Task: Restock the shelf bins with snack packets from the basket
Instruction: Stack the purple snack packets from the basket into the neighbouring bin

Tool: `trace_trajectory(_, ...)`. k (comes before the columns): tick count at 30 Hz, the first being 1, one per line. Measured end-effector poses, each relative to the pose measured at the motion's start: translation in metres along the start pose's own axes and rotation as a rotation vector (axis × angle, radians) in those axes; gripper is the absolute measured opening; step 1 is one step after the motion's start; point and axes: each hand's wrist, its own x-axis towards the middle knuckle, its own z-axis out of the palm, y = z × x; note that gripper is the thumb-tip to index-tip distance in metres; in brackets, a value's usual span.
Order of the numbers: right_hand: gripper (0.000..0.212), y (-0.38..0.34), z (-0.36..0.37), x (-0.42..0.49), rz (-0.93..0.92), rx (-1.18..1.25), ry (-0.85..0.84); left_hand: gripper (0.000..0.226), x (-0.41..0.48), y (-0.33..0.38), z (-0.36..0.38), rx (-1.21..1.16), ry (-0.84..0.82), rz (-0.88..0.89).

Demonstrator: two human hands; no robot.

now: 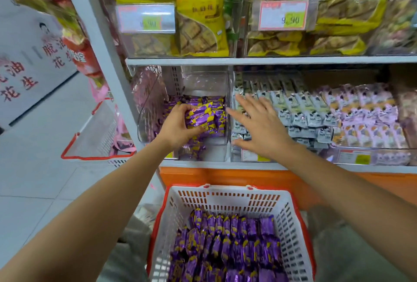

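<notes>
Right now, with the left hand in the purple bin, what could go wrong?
The left hand grips several purple packets at once; some could slip and drop over the low front of the clear bin. The right hand is spread open in front of the neighbouring grey packets and might knock that row askew.

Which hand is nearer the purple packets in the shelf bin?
Left. The left hand grips a bunch of the purple packets in the bin; the right hand is open just to their right, before the grey packets.
</notes>
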Motion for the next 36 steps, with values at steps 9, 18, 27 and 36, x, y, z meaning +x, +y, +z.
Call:
trace_trajectory(9,0.075,0.005,0.022,0.002,-0.012,-0.031,0.124,0.065,0.034,-0.021,0.023,0.103,-0.264,0.018)
trace_trajectory(18,0.068,0.006,0.026,0.000,-0.012,-0.006,0.157,0.069,0.036,-0.021,0.030,0.057,-0.273,-0.059)
trace_trajectory(27,0.067,0.004,0.027,0.001,-0.006,0.005,0.165,0.075,0.039,-0.020,0.033,0.164,-0.380,-0.043)
trace_trajectory(36,0.066,0.004,0.026,0.000,0.001,0.008,0.139,0.073,0.046,-0.019,0.046,0.503,-0.344,-0.004)
